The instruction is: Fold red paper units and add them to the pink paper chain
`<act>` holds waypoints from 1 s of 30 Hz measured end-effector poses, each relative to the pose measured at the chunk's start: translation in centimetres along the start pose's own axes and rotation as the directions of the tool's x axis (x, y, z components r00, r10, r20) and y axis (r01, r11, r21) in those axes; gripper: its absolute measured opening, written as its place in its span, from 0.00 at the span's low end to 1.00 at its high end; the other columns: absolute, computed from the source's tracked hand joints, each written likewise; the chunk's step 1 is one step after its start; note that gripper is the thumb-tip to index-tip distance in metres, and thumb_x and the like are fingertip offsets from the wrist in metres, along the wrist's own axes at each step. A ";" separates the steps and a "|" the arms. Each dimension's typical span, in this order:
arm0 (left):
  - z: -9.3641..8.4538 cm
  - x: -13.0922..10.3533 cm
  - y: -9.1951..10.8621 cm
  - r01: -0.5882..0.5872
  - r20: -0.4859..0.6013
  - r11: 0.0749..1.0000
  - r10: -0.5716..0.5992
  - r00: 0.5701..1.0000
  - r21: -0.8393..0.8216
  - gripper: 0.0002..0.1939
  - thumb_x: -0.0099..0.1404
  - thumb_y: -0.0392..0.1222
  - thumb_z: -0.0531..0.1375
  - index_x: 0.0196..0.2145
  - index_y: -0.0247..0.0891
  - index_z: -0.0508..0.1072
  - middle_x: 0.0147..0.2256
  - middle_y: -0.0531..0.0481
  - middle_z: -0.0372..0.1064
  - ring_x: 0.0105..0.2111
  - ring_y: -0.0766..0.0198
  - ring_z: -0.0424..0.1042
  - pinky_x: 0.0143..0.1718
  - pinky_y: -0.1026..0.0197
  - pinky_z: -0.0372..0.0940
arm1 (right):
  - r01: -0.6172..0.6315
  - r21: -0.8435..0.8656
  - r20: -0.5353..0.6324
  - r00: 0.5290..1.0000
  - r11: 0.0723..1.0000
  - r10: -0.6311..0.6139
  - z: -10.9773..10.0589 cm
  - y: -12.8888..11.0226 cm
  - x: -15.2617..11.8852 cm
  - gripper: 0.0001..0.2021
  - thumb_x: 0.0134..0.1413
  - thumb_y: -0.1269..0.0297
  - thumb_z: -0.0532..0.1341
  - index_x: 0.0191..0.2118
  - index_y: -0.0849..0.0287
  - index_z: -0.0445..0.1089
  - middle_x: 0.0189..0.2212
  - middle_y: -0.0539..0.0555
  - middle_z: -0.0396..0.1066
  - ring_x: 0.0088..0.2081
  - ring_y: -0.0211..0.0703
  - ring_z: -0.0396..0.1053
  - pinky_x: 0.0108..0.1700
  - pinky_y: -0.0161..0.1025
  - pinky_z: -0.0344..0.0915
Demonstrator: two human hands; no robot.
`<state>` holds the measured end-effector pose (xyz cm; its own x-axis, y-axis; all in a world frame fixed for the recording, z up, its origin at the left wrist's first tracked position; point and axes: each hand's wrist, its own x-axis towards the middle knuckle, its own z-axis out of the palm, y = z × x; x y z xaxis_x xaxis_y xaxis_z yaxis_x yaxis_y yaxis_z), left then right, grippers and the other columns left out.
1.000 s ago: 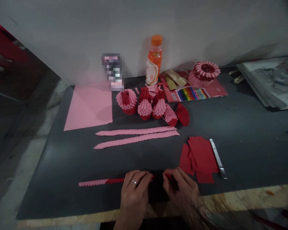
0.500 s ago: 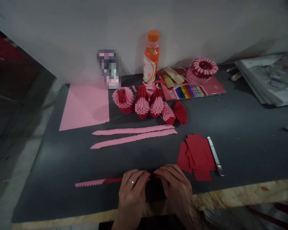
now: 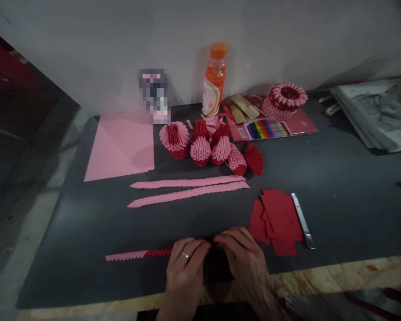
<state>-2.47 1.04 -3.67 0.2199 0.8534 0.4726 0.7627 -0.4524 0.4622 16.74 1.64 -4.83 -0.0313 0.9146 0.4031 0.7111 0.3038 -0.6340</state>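
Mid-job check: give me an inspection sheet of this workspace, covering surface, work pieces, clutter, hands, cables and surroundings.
Surface: dark tabletop, pale front edge.
Work pieces: pink-and-red toothed strip; two pink strips farther back; loosely piled red papers on the right.
Clutter: metal tool beside the red papers; orange-capped bottle, folded-paper pieces and pink sheets at the back.
Hands: left hand holds the toothed strip; right hand close by, fingertips together, grip unclear.
Cables: nothing seen.
Surroundings: pale wall behind; stacked grey-white sheets at far right.
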 end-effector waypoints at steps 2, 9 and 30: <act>0.1 0.1 0.0 -0.016 -0.021 1.000 0.016 1.000 -0.001 0.17 0.82 0.26 0.64 0.51 0.47 0.89 0.40 0.51 0.95 0.38 0.53 0.93 0.45 0.53 0.93 | 0.007 0.004 -0.005 1.000 1.000 -0.007 0.0 0.1 -0.1 0.20 0.78 0.81 0.61 0.43 0.49 0.85 0.37 0.49 0.88 0.38 0.44 0.84 0.42 0.38 0.87; 0.3 -0.2 0.1 0.017 -0.024 1.000 -0.017 1.000 0.000 0.16 0.85 0.29 0.63 0.51 0.47 0.89 0.41 0.53 0.95 0.39 0.54 0.93 0.46 0.55 0.92 | 0.031 0.002 -0.013 0.999 1.000 -0.031 -0.1 0.3 -0.4 0.19 0.78 0.81 0.61 0.44 0.48 0.83 0.37 0.48 0.88 0.39 0.46 0.86 0.44 0.41 0.91; 0.3 -0.3 0.2 0.046 -0.007 0.998 -0.046 0.999 -0.036 0.18 0.81 0.27 0.63 0.51 0.49 0.90 0.40 0.51 0.96 0.37 0.49 0.95 0.43 0.48 0.95 | 0.047 -0.037 0.009 0.999 0.998 -0.047 0.2 0.6 -1.2 0.21 0.78 0.82 0.60 0.47 0.48 0.84 0.39 0.49 0.90 0.41 0.46 0.87 0.50 0.41 0.91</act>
<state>-2.22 0.77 -4.00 0.1803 0.8716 0.4558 0.7493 -0.4219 0.5104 17.09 0.77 -5.79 -0.0706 0.9017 0.4265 0.7346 0.3363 -0.5893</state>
